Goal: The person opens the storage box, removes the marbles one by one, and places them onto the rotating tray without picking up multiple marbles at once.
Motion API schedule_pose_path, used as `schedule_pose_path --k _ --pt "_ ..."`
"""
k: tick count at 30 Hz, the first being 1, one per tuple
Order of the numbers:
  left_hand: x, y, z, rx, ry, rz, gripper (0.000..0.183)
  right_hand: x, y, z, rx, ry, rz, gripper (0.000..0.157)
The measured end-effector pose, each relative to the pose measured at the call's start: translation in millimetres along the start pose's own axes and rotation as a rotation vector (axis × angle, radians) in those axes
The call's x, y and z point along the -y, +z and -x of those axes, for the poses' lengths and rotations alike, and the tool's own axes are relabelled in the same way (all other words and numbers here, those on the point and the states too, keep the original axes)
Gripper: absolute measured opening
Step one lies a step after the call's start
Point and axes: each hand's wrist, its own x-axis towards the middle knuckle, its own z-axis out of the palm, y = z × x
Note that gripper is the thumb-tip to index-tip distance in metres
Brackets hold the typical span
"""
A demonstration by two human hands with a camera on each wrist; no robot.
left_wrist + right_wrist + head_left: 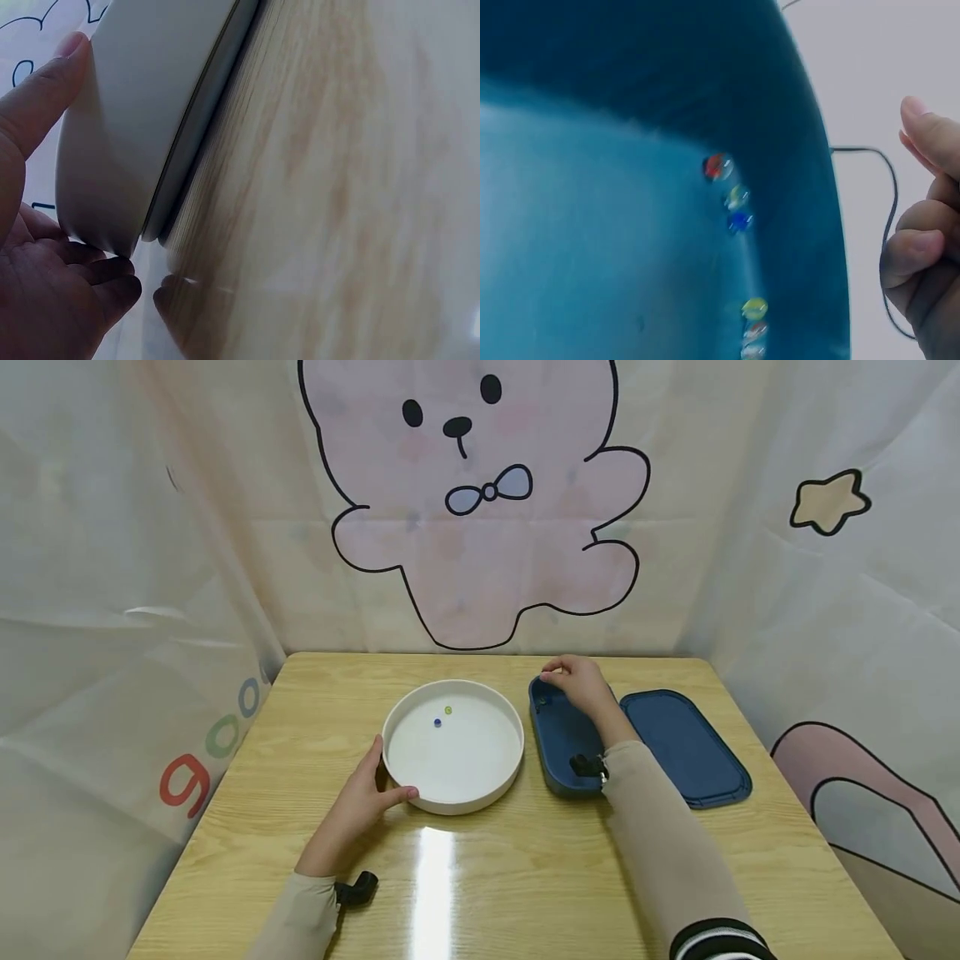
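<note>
The white dish is found just to the right of the left hand, whose thumb and fingers are spread apart and set around its curved outer wall. By this hold, it is judged, the dish is kept steady on the smooth worktop. Inside it, beyond the left thumb, 2 pieces are noted: a blue marble and a yellow-green marble. The blue box is placed beneath the right hand, whose fingers are curled above its far end; whether anything is pinched there cannot be told. At least 6 further marbles are seen in the box, along the foot of the wall nearest those fingers (round pieces are apt to be gathered at an edge). The box lid is laid flat to the right of the right fingers, presumably so that the interior can be reached without obstruction.
</note>
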Motion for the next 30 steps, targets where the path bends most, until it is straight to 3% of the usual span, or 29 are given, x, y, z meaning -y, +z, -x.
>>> schedule_pose_path --k 14,24,30 --pt "0.2 -4.1 3.4 0.003 0.017 0.011 0.126 46.4 10.3 0.6 0.016 -0.124 -0.061 0.023" --pt "1.7 -2.2 5.3 0.005 -0.002 0.014 0.127 88.8 38.2 -5.8 0.149 -0.108 -0.085 0.027" --pt "-0.8 -4.0 1.6 0.005 0.020 0.013 0.125 105.9 51.7 -15.4 0.206 -0.170 -0.061 0.022"
